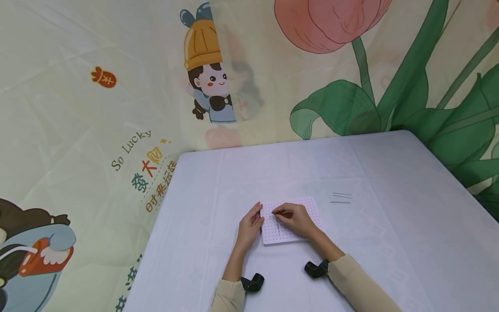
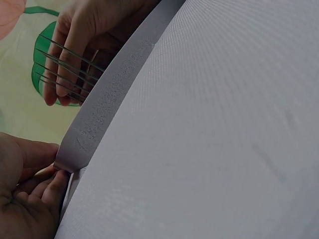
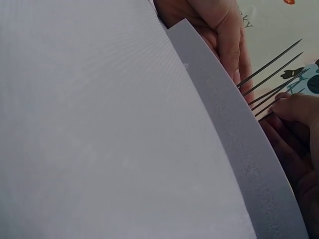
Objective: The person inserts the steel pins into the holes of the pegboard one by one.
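Note:
A white board (image 1: 312, 212) with a grid of small holes lies on the table before me. My left hand (image 1: 248, 229) holds its left edge; the left wrist view shows thumb and fingers (image 2: 37, 186) pinching a corner of the board. Several thin, dark metal pins (image 3: 271, 62) stand up from the board in a row. My right hand (image 1: 297, 220) is over the board, pinching one thin metal pin between thumb and fingertips, close to the standing ones. The pin's lower end is hidden in the head view. To the board's right, a few loose metal pins (image 1: 340, 202) lie flat.
A white cloth covers the table (image 1: 218, 199). Black devices (image 1: 253, 283) are strapped at both wrists, just above the tabletop. Printed fabric curtains (image 1: 265, 86) hang behind the table and along its left side.

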`<control>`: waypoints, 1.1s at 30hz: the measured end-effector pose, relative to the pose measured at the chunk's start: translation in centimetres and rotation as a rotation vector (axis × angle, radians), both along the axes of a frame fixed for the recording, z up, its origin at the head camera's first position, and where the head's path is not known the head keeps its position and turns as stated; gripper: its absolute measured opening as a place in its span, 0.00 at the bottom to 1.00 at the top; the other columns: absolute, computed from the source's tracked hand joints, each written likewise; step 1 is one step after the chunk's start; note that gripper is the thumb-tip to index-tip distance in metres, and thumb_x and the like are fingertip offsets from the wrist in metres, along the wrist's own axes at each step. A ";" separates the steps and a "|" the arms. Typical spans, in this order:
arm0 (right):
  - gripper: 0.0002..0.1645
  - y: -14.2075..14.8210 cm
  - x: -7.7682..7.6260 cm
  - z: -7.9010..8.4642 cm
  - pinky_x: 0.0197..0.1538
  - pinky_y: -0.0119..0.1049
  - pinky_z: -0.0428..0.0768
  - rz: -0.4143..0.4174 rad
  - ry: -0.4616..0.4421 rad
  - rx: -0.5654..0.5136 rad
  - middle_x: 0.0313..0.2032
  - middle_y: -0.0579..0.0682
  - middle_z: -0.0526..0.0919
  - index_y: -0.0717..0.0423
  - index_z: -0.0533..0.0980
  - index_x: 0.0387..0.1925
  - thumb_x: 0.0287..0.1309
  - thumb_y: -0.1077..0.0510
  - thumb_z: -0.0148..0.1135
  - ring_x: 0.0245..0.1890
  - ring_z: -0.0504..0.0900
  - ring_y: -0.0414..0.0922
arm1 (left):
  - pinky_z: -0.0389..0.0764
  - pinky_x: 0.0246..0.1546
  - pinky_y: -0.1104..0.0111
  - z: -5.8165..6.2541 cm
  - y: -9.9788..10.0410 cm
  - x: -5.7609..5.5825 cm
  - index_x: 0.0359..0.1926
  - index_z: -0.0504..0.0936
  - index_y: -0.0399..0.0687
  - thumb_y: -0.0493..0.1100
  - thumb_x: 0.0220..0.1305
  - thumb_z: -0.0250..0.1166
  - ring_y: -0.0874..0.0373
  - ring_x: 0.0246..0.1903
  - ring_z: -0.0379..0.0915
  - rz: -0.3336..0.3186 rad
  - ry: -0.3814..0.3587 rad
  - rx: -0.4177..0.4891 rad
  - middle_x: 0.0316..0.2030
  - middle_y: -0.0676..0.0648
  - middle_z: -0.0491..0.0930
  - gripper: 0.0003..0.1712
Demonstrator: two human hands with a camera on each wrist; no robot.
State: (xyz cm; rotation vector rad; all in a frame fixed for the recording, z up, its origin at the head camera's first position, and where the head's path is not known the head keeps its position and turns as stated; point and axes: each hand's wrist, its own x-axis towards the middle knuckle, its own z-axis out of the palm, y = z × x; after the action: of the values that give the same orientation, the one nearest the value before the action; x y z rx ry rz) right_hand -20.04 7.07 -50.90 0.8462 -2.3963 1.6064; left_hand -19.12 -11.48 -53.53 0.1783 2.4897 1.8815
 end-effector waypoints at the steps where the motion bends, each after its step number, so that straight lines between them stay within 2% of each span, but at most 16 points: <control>1: 0.10 0.1 -0.2 -0.4 0.38 0.32 0.83 0.000 0.007 0.001 0.34 0.56 0.83 0.64 0.79 0.36 0.49 0.70 0.61 0.35 0.82 0.48 | 0.64 0.60 0.73 0.3 0.1 0.2 0.59 0.66 0.38 0.32 0.59 0.56 0.52 0.62 0.58 -0.004 0.004 0.008 0.64 0.44 0.60 0.25; 6: 0.12 0.4 -1.0 -2.4 0.39 0.28 0.83 -0.001 0.022 0.003 0.37 0.50 0.83 0.58 0.80 0.39 0.50 0.66 0.62 0.37 0.81 0.42 | 0.63 0.60 0.67 2.1 0.3 0.9 0.59 0.65 0.31 0.29 0.59 0.55 0.47 0.62 0.57 -0.014 0.009 0.034 0.63 0.38 0.59 0.25; 8: 0.13 0.5 -1.1 -2.7 0.40 0.27 0.82 0.001 0.018 -0.010 0.38 0.48 0.83 0.56 0.80 0.40 0.50 0.65 0.62 0.37 0.81 0.40 | 0.63 0.60 0.67 2.2 0.4 1.0 0.58 0.65 0.30 0.28 0.58 0.55 0.46 0.62 0.57 -0.015 0.011 0.041 0.63 0.37 0.59 0.25; 14: 0.15 1.4 -1.1 -3.0 0.44 0.29 0.81 -0.004 -0.036 -0.097 0.42 0.52 0.82 0.58 0.78 0.43 0.50 0.65 0.62 0.41 0.81 0.46 | 0.64 0.60 0.73 0.3 0.1 0.2 0.59 0.67 0.38 0.31 0.59 0.56 0.53 0.62 0.58 0.002 -0.002 0.016 0.64 0.44 0.60 0.25; 17: 0.15 2.4 -1.1 -2.8 0.45 0.29 0.81 -0.040 -0.067 -0.139 0.43 0.55 0.82 0.60 0.78 0.43 0.50 0.64 0.62 0.43 0.80 0.47 | 0.63 0.60 0.75 -0.4 0.0 -0.1 0.59 0.68 0.43 0.33 0.59 0.57 0.57 0.62 0.57 0.022 -0.017 -0.011 0.64 0.49 0.61 0.26; 20: 0.16 4.0 -1.2 -2.6 0.46 0.27 0.80 -0.112 -0.093 -0.149 0.42 0.52 0.82 0.57 0.78 0.43 0.50 0.60 0.63 0.44 0.80 0.42 | 0.63 0.59 0.76 -0.7 0.0 -0.3 0.59 0.68 0.45 0.33 0.59 0.57 0.59 0.62 0.57 0.036 -0.020 -0.019 0.63 0.51 0.61 0.26; 24: 0.14 6.7 -1.4 -2.6 0.44 0.22 0.79 -0.251 -0.090 -0.118 0.40 0.48 0.82 0.53 0.79 0.41 0.50 0.54 0.63 0.41 0.79 0.36 | 0.63 0.60 0.76 -0.7 -0.1 -0.4 0.59 0.68 0.44 0.33 0.59 0.57 0.60 0.62 0.57 0.035 -0.029 -0.014 0.64 0.51 0.61 0.26; 30: 0.11 11.0 -1.4 -2.9 0.38 0.17 0.76 -0.483 -0.049 -0.011 0.35 0.43 0.83 0.50 0.80 0.36 0.51 0.50 0.62 0.35 0.78 0.33 | 0.63 0.59 0.76 -0.8 -0.1 -0.3 0.59 0.68 0.45 0.33 0.59 0.57 0.60 0.62 0.58 0.031 -0.036 -0.005 0.63 0.51 0.61 0.25; 33: 0.12 12.8 -1.5 -3.0 0.36 0.17 0.75 -0.566 -0.016 0.052 0.34 0.45 0.83 0.50 0.80 0.35 0.51 0.49 0.62 0.34 0.77 0.33 | 0.63 0.59 0.77 -0.8 0.0 -0.3 0.59 0.68 0.45 0.33 0.59 0.57 0.60 0.61 0.58 0.032 -0.039 -0.003 0.63 0.52 0.61 0.26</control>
State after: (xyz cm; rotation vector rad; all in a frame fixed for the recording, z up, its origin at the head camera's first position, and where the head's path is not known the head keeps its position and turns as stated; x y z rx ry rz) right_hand -21.57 19.89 -53.95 0.1259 -2.3928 1.3269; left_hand -19.44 -11.52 -54.29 0.1014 2.4842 1.8744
